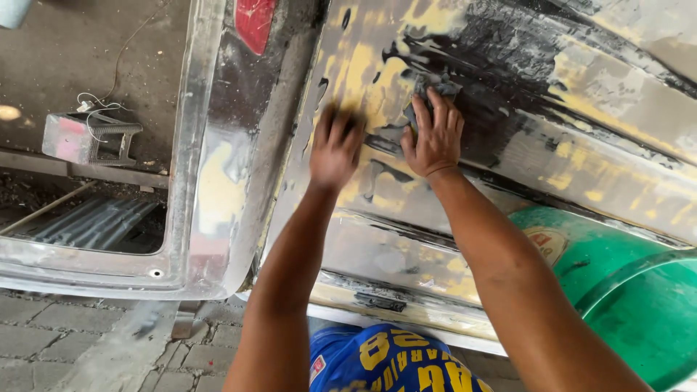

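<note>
Right hand [434, 136] lies spread on the car body panel [508, 109], its fingers pressing a dark grey sanding pad [428, 91] against a patch where black paint meets yellow filler, thumb out to the side. Left hand [335, 145] is blurred, fingers extended and open, palm flat on the same panel just beside the right one, holding nothing that can be made out. Below the forearms sit a green bucket [624, 297] at the right and blue printed cloth [392, 359] at the bottom edge, with a red tail light [254, 22] near the top and paving bricks [43, 341] at lower left.
</note>
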